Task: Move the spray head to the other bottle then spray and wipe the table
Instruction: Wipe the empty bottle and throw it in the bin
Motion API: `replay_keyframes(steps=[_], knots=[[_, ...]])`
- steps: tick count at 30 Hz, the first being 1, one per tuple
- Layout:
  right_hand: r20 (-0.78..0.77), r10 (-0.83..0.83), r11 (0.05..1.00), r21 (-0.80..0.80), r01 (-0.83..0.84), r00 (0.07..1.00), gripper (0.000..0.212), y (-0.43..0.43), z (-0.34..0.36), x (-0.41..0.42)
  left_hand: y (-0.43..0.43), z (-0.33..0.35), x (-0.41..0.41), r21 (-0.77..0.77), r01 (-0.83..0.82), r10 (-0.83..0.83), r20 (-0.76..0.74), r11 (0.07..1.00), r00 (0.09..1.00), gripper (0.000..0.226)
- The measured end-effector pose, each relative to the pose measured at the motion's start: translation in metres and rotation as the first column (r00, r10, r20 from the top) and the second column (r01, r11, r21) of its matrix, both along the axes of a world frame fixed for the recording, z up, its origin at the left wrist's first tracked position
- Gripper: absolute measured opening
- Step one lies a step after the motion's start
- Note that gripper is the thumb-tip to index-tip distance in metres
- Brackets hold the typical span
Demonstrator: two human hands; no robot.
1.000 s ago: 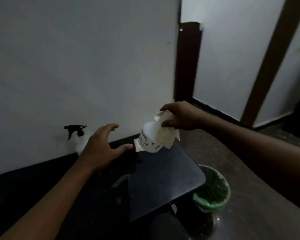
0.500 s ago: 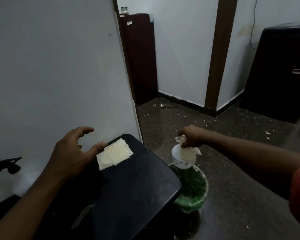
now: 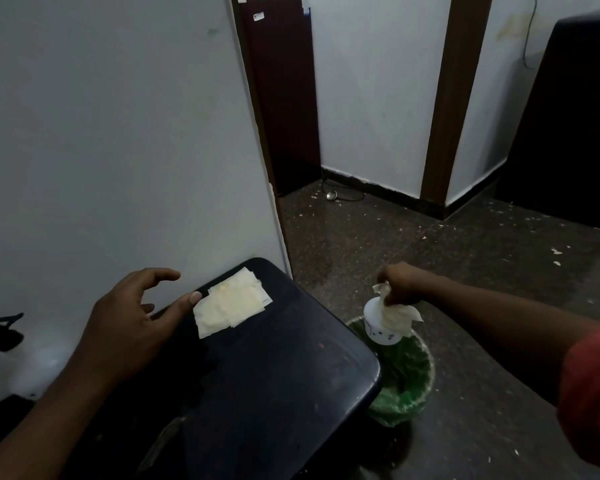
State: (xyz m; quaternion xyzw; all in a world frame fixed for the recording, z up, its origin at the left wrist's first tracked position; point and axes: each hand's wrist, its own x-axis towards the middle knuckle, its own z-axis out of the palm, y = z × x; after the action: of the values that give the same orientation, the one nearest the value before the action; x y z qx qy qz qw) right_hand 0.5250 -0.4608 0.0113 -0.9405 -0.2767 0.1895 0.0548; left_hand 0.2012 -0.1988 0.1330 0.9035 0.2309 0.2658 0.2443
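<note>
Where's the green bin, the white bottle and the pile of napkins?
green bin [image 3: 413,375], head view, on its green liner.
white bottle [image 3: 373,321], head view, on its bare left side.
pile of napkins [image 3: 231,306], head view, on the top sheet's middle.

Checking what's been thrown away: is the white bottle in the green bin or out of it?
Out: the right hand holds the white bottle with a crumpled tissue above the green bin.
</note>
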Motion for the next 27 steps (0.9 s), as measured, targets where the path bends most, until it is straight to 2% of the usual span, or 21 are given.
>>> replay_keyframes(steps=[8,13,16,21,27], knots=[[-0.056,-0.052,0.996,-0.069,0.048,0.997,0.06,0.008,-0.024,0.004,0.021,-0.02,-0.001,-0.028,-0.003,0.003,-0.029,1.0,1.0,0.047],[-0.024,-0.054,0.992,-0.112,0.051,0.998,0.064,0.012,-0.032,0.006,0.028,-0.022,-0.004,-0.044,-0.005,0.004,-0.037,0.999,0.999,0.043],[-0.001,-0.021,0.992,-0.125,0.021,1.0,0.06,0.014,-0.034,0.007,0.032,-0.02,-0.004,-0.016,-0.004,0.003,-0.039,1.0,0.999,0.041],[0.073,0.064,0.97,-0.24,-0.044,0.995,0.038,0.015,-0.04,0.007,0.035,-0.022,-0.007,-0.021,-0.014,0.013,-0.041,1.0,0.999,0.041],[0.05,0.07,0.978,-0.202,-0.058,0.996,0.032,0.012,-0.049,0.006,0.033,-0.026,0.001,-0.051,-0.006,0.003,-0.06,0.999,0.998,0.043]])
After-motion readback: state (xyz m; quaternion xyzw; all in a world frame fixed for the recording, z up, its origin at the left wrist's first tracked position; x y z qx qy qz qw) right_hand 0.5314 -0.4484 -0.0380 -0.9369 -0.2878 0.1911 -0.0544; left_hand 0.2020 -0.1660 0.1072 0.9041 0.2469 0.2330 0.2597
